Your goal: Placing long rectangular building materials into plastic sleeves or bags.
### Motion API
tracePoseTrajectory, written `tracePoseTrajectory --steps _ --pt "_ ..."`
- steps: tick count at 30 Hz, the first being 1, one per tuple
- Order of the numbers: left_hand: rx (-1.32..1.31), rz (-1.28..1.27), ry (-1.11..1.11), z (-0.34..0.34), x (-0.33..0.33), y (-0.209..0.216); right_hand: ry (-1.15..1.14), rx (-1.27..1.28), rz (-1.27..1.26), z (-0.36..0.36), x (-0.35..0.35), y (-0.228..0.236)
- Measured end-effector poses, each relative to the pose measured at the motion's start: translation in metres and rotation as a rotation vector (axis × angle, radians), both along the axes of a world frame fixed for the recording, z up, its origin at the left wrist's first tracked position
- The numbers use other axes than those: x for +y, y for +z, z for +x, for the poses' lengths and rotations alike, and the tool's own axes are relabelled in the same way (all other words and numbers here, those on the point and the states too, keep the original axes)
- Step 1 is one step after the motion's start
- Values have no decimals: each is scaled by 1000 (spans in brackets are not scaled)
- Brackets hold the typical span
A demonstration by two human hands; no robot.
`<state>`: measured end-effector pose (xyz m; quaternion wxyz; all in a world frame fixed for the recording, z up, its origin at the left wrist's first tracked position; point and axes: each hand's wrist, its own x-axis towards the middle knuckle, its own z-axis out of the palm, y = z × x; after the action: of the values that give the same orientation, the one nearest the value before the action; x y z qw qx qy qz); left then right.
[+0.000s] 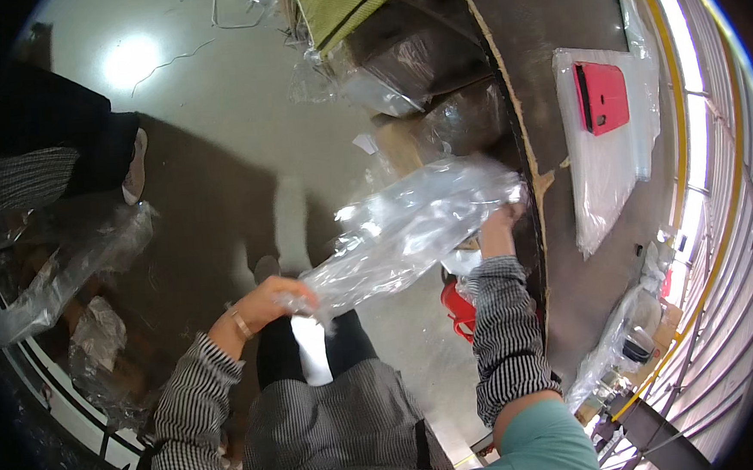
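A crumpled, shiny length of clear plastic film (402,233) stretches between my hands; I cannot tell whether it is a bag or a loose sheet. Its near left end is gripped in my left hand (271,307), fingers closed. Just below that hand hangs a white strip (313,351), perhaps paper; whether I hold it too is unclear. My right hand (501,225), beside the dark table's edge, is closed on the far right end of the film, its fingertips partly hidden by it.
On the dark table (562,310) to the right, a red phone case (603,97) rests on flat clear plastic sheets (600,191). Plastic-wrapped boxes (464,122) stand beyond the film. A red object (457,310) lies below it. Another person's leg (85,123) and plastic-wrapped items (98,338) are left.
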<state>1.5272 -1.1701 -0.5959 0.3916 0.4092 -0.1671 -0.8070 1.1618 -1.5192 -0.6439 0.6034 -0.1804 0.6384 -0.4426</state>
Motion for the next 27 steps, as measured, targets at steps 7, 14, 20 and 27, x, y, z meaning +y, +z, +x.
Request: tracePoseTrajectory --steps 7,14,20,27 --pt "29 -244 163 -54 -193 -69 -78 256 -394 -52 -51 39" --pt "-365 -314 -113 -114 -265 -149 305 618 -158 -53 137 -14" --pt "-1328 -541 -972 -95 -218 -118 477 498 27 -46 238 -8" --pt "-1156 264 -1123 22 84 -39 884 252 65 39 272 78"
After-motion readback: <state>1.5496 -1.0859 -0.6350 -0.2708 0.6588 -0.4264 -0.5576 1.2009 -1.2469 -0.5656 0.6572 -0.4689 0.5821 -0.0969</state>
